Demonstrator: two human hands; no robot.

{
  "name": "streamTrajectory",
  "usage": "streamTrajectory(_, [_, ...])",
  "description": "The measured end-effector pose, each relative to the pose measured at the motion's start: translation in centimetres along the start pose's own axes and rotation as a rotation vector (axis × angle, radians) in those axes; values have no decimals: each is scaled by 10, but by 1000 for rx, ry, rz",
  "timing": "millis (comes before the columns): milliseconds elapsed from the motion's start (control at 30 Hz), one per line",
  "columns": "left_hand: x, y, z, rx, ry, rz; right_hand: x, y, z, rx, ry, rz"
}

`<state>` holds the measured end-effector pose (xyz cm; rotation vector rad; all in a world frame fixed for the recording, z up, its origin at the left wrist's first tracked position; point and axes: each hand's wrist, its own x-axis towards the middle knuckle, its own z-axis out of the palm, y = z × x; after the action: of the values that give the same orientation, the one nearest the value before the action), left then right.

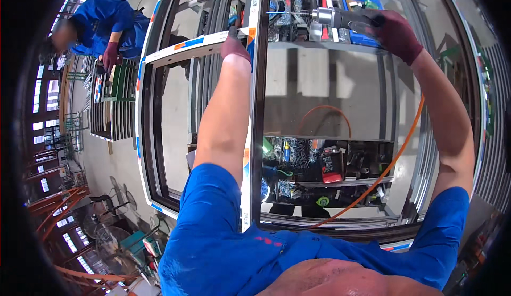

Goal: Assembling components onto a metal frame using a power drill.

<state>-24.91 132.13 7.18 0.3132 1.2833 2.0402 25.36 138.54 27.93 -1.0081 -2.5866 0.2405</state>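
Observation:
My right hand, in a dark red glove, grips an air drill with a silver front end and a dark body. Its long thin bit points left and reaches the long upright bar of a window frame. On the other side of that bar, my left hand, also gloved, is closed around the frame where a crossbar joins it. The left fingertips are partly hidden. White film with blue and orange marks covers the frame's faces.
An orange hose curves past my right arm. Beneath the frame, trays of screws and small tools lie on a lower rack, with a blue bin at the far side. Another person in blue works at the far left, beside a green stand.

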Motion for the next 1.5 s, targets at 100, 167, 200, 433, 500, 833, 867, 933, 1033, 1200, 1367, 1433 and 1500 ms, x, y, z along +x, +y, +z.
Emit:
streamTrajectory(100, [-50, -8, 76, 203, 151, -342, -34, 68, 52, 190, -55, 149])
streamTrajectory(167, [-33, 6, 52, 298, 104, -303, -19, 80, 97, 455, -61, 216])
streamTrajectory(200, [-41, 13, 51, 373, 112, -305, -17, 78, 109, 296, -42, 190])
streamTrajectory(433, [-8, -9, 36, 255, 155, -351, -5, 41, 114, 121, -94, 224])
streamTrajectory(500, [37, 4, -9, 275, 224, -354, 17, 21, 116, 53, -79, 161])
streamTrajectory(833, [34, 5, -7, 252, 208, -280, 20, 20, 127, 63, -22, 40])
streamTrajectory(867, [47, 10, -21, 216, 154, -342, 26, 13, 126, 77, -40, 41])
streamTrajectory(933, [17, -17, 15, 218, 150, -348, 10, 28, 128, 65, -83, 112])
streamTrajectory(1033, [14, -18, 18, 209, 130, -311, 10, 29, 123, 78, -83, 121])
streamTrajectory(1200, [37, -4, 0, 273, 179, -392, 35, -11, 101, -41, -233, 206])
streamTrajectory(1367, [16, -3, 8, 281, 134, -305, 38, 13, 131, 329, 78, -89])
streamTrajectory(1433, [-30, 5, 50, 402, 150, -340, 28, 18, 131, 542, 349, -385])
streamTrajectory(1500, [-41, 23, 55, 607, 219, -342, 43, -30, 90, 28, -207, 311])
